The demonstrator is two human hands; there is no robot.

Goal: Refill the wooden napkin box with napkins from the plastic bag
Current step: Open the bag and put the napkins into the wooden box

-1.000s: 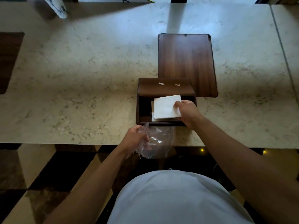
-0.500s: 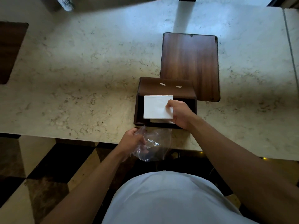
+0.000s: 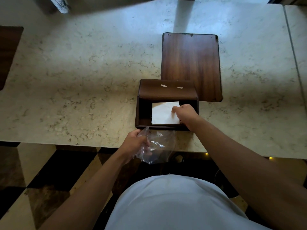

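We stand at the near edge of a marble counter (image 3: 83, 72), which runs wide and bare to the left of the work, with checkered floor below the edge. A flat wooden board (image 3: 191, 63) lies behind and to the right, its near left corner touching the wooden napkin box (image 3: 166, 93). The box sits near the counter's front edge, long axis running left to right, its lid tipped open toward the far side. Inside, the white napkins (image 3: 163, 114) lie flat, long side parallel with the box, with dark empty room left of them. Half a second ago the stack was held above the rim; now it is down inside. Our right hand (image 3: 185, 115) rests fingertips on its right end; whether it pinches we cannot tell. Our left hand (image 3: 134, 143) grips the crumpled clear plastic bag (image 3: 157, 146) over the counter's edge.
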